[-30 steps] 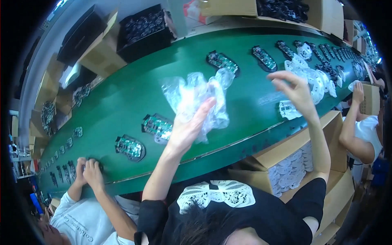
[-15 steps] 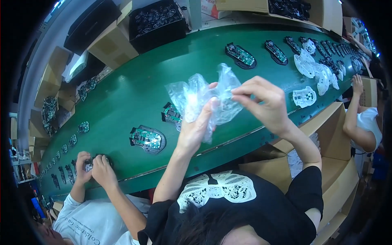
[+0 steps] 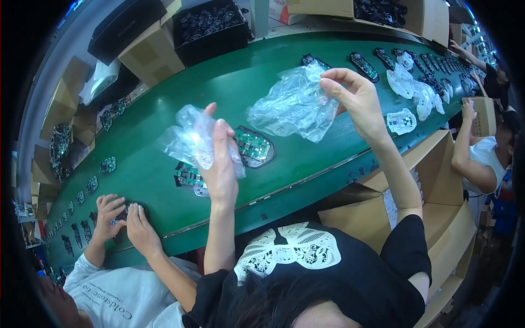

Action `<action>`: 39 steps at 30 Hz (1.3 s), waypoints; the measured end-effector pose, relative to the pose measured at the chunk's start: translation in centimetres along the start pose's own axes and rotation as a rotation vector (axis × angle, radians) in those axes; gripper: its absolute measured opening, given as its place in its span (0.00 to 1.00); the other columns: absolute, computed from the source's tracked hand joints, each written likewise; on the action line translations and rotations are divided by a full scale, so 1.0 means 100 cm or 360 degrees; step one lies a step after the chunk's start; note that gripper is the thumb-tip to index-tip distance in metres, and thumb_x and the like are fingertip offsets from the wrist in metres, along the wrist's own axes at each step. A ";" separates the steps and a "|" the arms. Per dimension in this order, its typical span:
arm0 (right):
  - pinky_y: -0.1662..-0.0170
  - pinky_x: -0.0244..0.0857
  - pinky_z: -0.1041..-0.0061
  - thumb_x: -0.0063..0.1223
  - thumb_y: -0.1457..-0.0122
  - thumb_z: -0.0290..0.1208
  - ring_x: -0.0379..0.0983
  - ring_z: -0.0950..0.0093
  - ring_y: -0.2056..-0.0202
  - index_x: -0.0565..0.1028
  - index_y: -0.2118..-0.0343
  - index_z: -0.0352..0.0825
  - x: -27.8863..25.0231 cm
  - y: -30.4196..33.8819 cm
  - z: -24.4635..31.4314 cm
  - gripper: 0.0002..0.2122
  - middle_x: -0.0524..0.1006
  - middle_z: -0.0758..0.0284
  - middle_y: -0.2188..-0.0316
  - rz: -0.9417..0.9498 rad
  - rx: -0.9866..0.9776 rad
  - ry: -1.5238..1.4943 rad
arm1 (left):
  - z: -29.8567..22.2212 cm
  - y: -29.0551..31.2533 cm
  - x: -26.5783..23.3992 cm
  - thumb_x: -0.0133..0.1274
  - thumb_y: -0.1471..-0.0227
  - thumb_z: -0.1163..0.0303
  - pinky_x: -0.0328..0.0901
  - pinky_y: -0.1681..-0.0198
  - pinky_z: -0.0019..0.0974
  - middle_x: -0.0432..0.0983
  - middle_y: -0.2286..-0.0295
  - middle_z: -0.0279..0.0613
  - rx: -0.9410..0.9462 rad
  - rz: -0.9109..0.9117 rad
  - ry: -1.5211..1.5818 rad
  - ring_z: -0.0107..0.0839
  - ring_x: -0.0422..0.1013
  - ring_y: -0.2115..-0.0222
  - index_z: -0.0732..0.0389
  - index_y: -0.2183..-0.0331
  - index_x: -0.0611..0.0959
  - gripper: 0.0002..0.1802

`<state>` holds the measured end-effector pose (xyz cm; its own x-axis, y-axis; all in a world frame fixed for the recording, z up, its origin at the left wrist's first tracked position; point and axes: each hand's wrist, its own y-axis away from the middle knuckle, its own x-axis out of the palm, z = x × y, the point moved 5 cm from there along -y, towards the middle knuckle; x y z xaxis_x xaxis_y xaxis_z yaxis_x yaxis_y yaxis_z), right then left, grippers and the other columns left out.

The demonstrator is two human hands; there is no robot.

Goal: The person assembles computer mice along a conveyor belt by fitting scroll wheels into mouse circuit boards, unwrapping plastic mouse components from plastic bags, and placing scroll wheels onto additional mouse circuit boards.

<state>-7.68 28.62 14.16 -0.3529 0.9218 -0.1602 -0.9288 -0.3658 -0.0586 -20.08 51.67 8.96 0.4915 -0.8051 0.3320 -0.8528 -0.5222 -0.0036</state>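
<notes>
Between the fingers of my right hand (image 3: 358,104), pinched at its upper corner, hangs a crumpled clear plastic bag (image 3: 292,104). My left hand (image 3: 220,175) is closed on a second clear plastic bag (image 3: 188,139), bunched up and shiny; whether anything is inside it I cannot tell. Both bags are held above the green work surface, apart from each other. Just beyond my left hand lies a green circuit board in a dark shell (image 3: 255,147). Another such circuit board (image 3: 188,176) is partly covered by my left hand and its bag.
At the left a co-worker's hands (image 3: 139,229) handle a dark part. Boards in shells and white plastic shells (image 3: 402,121) lie along the green table (image 3: 295,183) to the right. An open cardboard box (image 3: 432,188) stands by my right arm; a black bin (image 3: 210,33) is at the back.
My hands have moved apart. The left has shifted left with one bag, and the right has drawn the other bag away from it. The boards near my left hand have shifted rightward.
</notes>
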 end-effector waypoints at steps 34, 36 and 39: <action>0.58 0.71 0.67 0.63 0.45 0.36 0.76 0.65 0.57 0.78 0.63 0.36 0.060 0.025 -0.078 0.12 0.79 0.64 0.65 0.0633 -0.0475 0.1408 | 0.088 0.029 0.009 0.42 0.34 0.58 0.63 0.73 0.30 0.78 0.77 0.34 -0.0838 0.0838 -0.0651 0.19 0.66 0.76 0.62 0.57 0.78 0.18; 0.58 0.72 0.67 0.62 0.44 0.35 0.77 0.64 0.59 0.79 0.64 0.34 0.060 0.027 -0.086 0.10 0.80 0.63 0.66 0.0579 -0.0493 0.1389 | 0.082 0.031 0.017 0.43 0.34 0.58 0.62 0.72 0.29 0.77 0.75 0.33 -0.0894 0.0811 -0.0535 0.19 0.65 0.75 0.61 0.56 0.78 0.18; 0.60 0.72 0.67 0.60 0.43 0.32 0.78 0.62 0.63 0.81 0.64 0.32 0.052 0.020 -0.089 0.09 0.81 0.61 0.67 0.0517 -0.0370 0.1200 | 0.075 0.025 0.025 0.43 0.32 0.58 0.61 0.75 0.25 0.76 0.63 0.38 -0.0598 0.0703 -0.0508 0.19 0.67 0.77 0.63 0.42 0.71 0.25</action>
<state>-10.41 31.55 4.43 -0.3516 0.4650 -0.8125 -0.7187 -0.6902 -0.0840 -19.67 46.23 2.68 0.0602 -0.9951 0.0786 -0.9613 -0.0366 0.2732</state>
